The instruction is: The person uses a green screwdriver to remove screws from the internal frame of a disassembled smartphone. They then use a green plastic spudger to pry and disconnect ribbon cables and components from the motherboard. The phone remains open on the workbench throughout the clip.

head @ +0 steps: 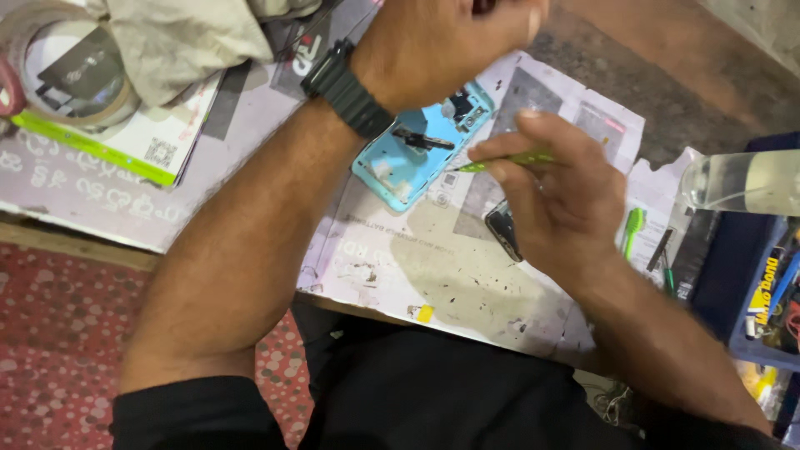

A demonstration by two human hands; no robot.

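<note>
An opened phone with a light-blue frame lies on a stained sheet of printed paper on the work surface. My right hand pinches a thin green screwdriver, its tip touching the phone's edge. My left hand, with a black watch on the wrist, rests over the far end of the phone; its fingers run out of the top of the view, so what they grip is hidden.
A small dark phone part lies under my right hand. A roll of tape and a cloth sit top left. A clear bottle, green tool and a blue tray of tools stand at right.
</note>
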